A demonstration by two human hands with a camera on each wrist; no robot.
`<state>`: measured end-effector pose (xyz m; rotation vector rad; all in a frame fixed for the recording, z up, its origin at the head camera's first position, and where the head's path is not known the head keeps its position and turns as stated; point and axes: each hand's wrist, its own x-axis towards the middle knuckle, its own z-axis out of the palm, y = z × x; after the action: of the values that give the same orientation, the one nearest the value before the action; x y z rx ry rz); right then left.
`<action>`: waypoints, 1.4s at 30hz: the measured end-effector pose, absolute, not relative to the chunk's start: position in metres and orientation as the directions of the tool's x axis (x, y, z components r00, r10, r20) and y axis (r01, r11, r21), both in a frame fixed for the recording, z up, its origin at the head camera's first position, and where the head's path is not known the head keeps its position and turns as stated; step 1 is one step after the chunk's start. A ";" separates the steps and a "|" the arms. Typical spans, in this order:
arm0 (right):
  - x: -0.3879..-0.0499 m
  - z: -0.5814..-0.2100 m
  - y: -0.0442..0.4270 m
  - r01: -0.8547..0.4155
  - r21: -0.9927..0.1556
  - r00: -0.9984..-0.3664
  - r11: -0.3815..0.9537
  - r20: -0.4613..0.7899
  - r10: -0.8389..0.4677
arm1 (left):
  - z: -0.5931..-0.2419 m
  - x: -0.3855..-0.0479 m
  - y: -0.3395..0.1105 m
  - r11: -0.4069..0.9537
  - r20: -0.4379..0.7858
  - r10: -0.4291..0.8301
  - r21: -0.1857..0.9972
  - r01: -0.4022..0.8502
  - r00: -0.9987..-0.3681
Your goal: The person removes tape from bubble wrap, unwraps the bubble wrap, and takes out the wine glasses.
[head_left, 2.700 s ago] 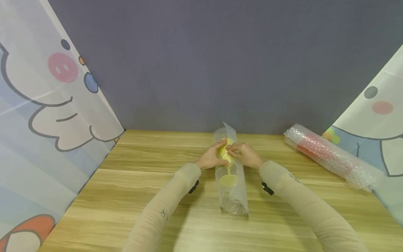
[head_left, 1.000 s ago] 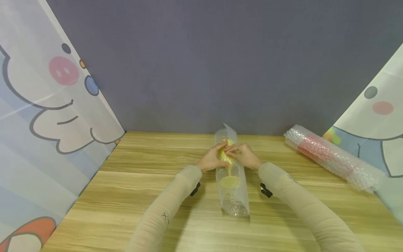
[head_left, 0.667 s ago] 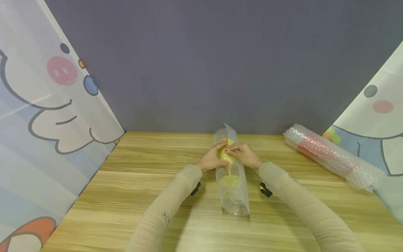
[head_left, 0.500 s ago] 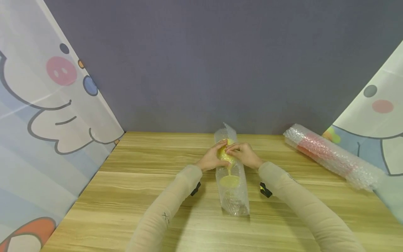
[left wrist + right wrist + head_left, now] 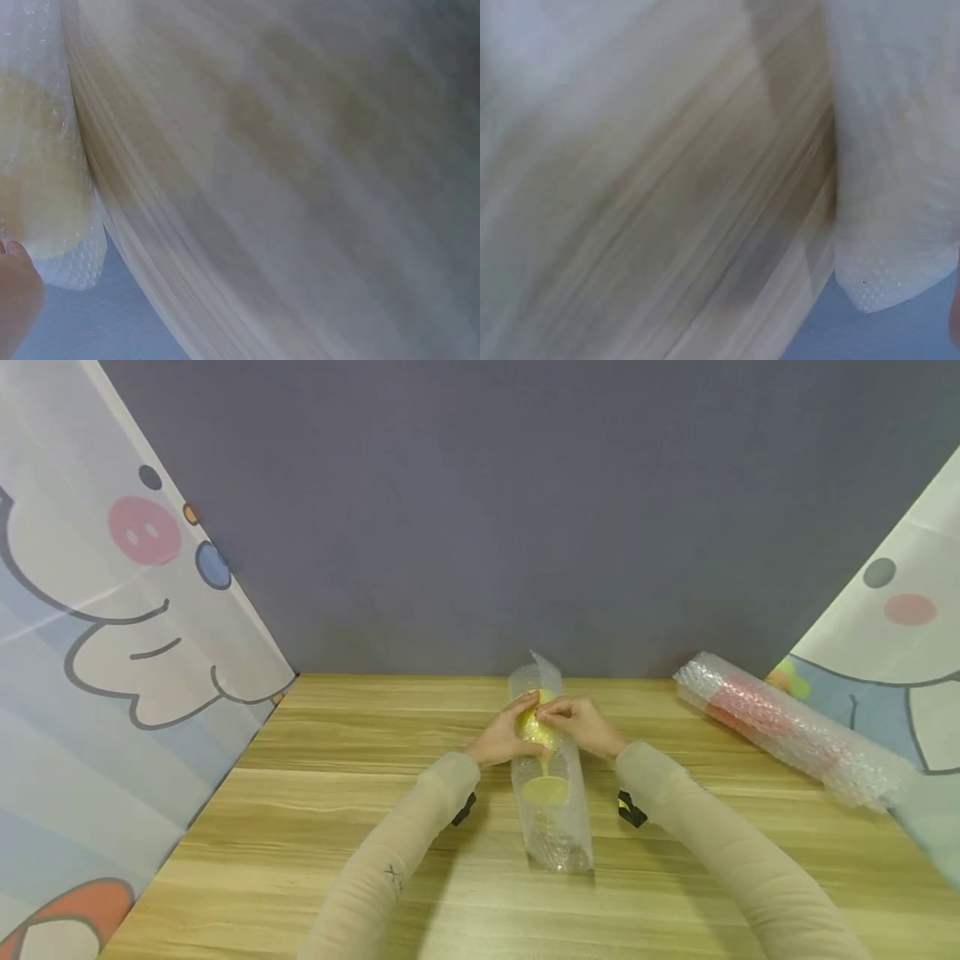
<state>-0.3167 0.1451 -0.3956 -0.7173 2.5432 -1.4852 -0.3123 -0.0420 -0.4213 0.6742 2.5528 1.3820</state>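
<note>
A yellow stemmed glass [image 5: 545, 790] lies wrapped in a roll of clear bubble wrap [image 5: 555, 839] on the wooden table, its round foot toward me. My left hand [image 5: 504, 737] curves over the roll from the left, thumb and fingers spread around the yellow bowl. From the right, my right hand [image 5: 588, 727] reaches in with bent fingers, the fingertips together at the wrap on top of the bowl. Part of the bowl is hidden under both hands. In the left wrist view a thumb [image 5: 19, 292] shows beside the wrapped yellow bowl [image 5: 45, 172].
Another bubble-wrapped roll [image 5: 787, 727] with something red inside lies at the right rear of the table [image 5: 360, 827]. A dark grey panel [image 5: 480, 518] rises behind the table. Cartoon-printed panels stand at the left [image 5: 67, 610] and right [image 5: 915, 652].
The right hand's fingers shift slightly over the wrap on top of the glass. My left hand keeps its hold, and the roll stays where it was.
</note>
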 end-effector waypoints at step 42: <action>-0.315 -0.399 0.135 -0.480 -0.751 -0.846 0.453 0.260 -0.465 | -0.422 -0.311 -0.041 0.464 0.085 0.446 0.829 0.312 -0.891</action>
<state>-0.3145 0.1351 -0.3993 -0.8754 2.6919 -1.4009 -0.3112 -0.0409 -0.4216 0.6682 2.5617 1.4054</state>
